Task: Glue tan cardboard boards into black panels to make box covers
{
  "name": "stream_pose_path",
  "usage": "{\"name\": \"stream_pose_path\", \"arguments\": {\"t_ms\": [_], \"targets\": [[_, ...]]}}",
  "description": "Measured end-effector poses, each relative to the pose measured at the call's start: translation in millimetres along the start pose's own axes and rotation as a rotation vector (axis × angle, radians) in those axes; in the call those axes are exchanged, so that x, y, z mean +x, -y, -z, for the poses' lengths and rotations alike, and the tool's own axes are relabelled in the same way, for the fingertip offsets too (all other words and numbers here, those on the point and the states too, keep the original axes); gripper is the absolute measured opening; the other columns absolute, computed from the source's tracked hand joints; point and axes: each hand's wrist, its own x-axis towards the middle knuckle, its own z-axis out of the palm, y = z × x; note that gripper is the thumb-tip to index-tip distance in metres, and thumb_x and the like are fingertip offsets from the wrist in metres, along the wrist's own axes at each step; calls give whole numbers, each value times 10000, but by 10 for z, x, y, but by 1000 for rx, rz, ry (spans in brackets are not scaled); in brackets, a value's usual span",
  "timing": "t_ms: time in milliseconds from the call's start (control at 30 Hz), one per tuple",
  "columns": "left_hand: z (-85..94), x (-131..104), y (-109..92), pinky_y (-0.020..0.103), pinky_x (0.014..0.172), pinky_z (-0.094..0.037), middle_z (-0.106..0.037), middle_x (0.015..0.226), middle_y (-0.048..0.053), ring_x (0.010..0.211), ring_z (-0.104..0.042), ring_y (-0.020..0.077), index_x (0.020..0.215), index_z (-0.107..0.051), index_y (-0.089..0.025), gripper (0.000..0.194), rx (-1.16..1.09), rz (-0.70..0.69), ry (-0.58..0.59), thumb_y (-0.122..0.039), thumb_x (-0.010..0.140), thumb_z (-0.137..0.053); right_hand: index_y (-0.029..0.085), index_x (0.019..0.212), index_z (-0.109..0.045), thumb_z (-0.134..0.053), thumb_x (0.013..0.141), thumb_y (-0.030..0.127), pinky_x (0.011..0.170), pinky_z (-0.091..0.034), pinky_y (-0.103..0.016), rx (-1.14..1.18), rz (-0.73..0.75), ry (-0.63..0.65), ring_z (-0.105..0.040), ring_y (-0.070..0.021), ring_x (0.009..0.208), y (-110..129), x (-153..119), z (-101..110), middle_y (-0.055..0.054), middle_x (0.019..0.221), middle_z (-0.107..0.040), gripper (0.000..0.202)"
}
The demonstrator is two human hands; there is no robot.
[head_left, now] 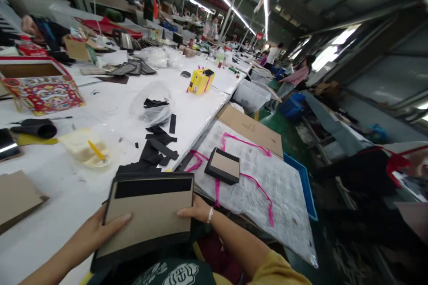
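Both hands grip a stack of flat tan panels with black edges and a black strip across the top, held tilted in front of my body. My left hand wraps its left side, thumb flat on the tan face. On the right side, my right hand pinches the edge with the thumb on top; the fingers beneath are hidden. A smaller stack of similar panels lies on a plastic-covered board to the right, among pink ribbons. Black strips are piled just beyond the held stack.
On the white table are a yellow box, a plastic bag, a yellow brush in a bag and a red printed carton. A blue crate stands beside the board. Other people work farther back.
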Motion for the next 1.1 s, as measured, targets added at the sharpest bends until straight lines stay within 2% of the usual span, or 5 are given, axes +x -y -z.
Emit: {"name": "stream_pose_path", "arguments": {"t_ms": [133,267,467,733,1100], "targets": [[-1357,599,-653,359,742,-523,-680,957,81,882,-623,301,1048,-590,-169,652,12,59,300,-467,490,-750,148,1084,-564,-748,563,409,875,-444,-435,207,-56,-177,-587,-265,970,-197,-446,1127,-102,1064,-623,611],[-2727,1225,-986,330,708,-524,-680,942,119,855,-635,289,1000,-601,-129,650,-37,150,415,-495,483,-747,135,1032,-589,-716,598,418,857,-464,-421,300,-123,-400,-602,-277,942,-366,-663,2245,-112,1025,-640,534],[-4148,2092,-1149,298,702,-518,-662,983,157,863,-634,265,979,-605,-93,671,-33,154,484,-554,503,-711,161,956,-610,-661,630,470,774,-510,-368,292,-173,-554,-599,-295,951,-582,-559,3656,-115,940,-664,453],[-4849,2972,-1218,282,641,-510,-653,1000,172,851,-633,267,942,-616,-73,677,112,178,476,-580,499,-694,118,947,-587,-667,607,453,785,-519,-376,358,-233,-607,-617,-272,918,-912,-16,4611,-131,893,-674,484],[-5019,3445,-1097,271,637,-507,-658,989,167,852,-632,264,875,-629,-82,629,130,267,481,-580,495,-691,116,913,-608,-644,646,453,790,-517,-357,361,-326,-580,-621,-253,906,-1061,287,4900,-127,872,-678,431]]}}
